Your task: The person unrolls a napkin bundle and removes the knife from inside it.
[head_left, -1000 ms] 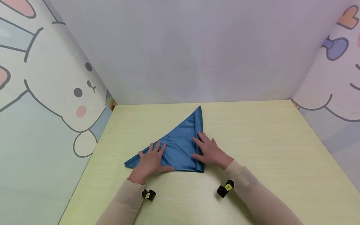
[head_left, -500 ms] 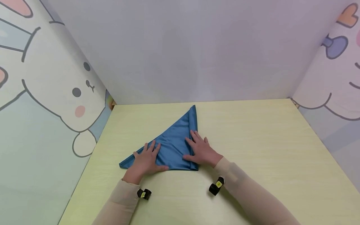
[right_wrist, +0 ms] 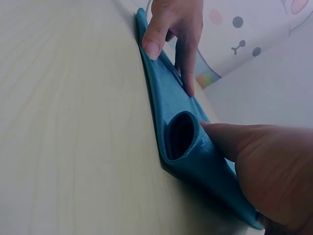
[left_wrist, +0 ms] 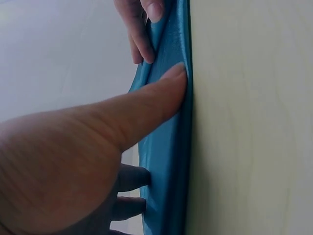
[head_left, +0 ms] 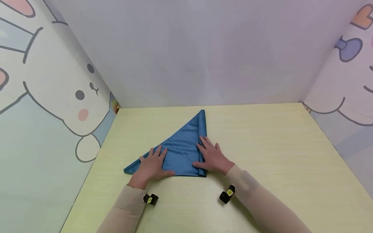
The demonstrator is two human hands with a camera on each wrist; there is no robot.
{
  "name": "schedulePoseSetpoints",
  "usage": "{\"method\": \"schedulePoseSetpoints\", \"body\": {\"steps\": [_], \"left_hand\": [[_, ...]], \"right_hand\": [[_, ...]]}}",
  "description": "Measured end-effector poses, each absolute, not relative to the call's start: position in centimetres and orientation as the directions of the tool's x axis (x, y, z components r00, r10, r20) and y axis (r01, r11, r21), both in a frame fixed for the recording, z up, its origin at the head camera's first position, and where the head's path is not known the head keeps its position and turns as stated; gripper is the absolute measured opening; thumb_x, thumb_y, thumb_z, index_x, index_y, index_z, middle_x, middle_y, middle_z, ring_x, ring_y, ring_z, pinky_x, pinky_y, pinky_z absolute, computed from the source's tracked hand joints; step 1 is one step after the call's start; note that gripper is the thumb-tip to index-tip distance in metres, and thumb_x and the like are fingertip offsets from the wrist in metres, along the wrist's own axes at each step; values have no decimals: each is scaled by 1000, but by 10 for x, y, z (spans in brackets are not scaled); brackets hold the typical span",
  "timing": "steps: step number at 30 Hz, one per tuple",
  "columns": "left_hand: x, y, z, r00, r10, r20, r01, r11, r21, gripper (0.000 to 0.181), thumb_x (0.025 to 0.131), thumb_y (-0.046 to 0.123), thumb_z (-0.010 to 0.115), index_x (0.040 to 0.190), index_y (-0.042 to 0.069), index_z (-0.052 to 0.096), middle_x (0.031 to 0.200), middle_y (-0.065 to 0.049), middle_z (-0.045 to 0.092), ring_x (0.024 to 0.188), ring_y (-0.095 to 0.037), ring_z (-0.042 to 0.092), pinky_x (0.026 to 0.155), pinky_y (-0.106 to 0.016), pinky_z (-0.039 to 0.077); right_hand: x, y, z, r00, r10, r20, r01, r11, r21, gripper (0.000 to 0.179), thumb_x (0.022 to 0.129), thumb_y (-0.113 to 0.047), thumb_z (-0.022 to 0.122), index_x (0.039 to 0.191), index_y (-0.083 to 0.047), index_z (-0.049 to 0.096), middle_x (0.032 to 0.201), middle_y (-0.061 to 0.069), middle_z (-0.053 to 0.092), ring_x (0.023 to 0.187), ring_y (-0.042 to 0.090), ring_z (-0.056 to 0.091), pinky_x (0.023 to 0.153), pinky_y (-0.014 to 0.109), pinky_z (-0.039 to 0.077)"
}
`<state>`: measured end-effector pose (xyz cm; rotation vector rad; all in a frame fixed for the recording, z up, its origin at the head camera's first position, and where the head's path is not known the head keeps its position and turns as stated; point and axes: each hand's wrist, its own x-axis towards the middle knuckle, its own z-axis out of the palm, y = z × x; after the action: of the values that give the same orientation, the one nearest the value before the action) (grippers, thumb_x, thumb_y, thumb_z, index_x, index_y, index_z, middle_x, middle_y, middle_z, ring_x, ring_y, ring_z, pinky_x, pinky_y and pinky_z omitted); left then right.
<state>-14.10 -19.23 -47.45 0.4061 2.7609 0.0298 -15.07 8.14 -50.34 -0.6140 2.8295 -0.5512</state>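
Note:
A blue satiny cloth (head_left: 183, 139), folded into a triangle, lies on the table in the head view. Along its right side runs a rolled edge (head_left: 202, 123); in the right wrist view the open end of this roll (right_wrist: 181, 137) shows as a hollow tube. My left hand (head_left: 151, 166) rests spread on the cloth's left part, its thumb on the near edge. On the roll lies my right hand (head_left: 214, 158), fingers extended over it and thumb reaching onto the flat cloth. The left wrist view shows the left thumb (left_wrist: 146, 107) pressing the near folded edge.
The pale wooden table (head_left: 276, 155) extends around the cloth, mostly to the right. A plain whitish wall (head_left: 204, 55) stands behind it. Side panels with cartoon drawings, such as a rabbit (head_left: 70, 81), flank the table. Each wrist carries a small black camera (head_left: 151, 199).
The cloth and both hands shifted slightly left on the table. Since half a second ago, the right hand and rolled edge have moved a little back right; the left hand has barely moved.

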Motion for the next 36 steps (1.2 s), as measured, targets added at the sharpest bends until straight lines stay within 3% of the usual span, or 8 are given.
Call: {"method": "schedulePoseSetpoints", "body": {"steps": [24,36], "left_hand": [[-143,-183,-473,-920,259,-295,265,964,18,104,75,77,57,154,16,27,158,-14,18,137,-47,26,89,-76,29],[-142,-184,-472,-923,233,-307,239,971,18,108,73,78,59,154,14,26,159,-12,16,139,-43,23,87,-78,29]], "right_hand": [[-146,85,-504,-918,-391,-68,-342,866,-365,93,84,-65,60,149,-4,34,160,15,11,146,35,8,104,70,17],[-144,90,-502,-920,-388,-51,-342,861,-377,90,85,-60,62,149,-3,34,159,17,12,146,35,10,104,69,18]]}}
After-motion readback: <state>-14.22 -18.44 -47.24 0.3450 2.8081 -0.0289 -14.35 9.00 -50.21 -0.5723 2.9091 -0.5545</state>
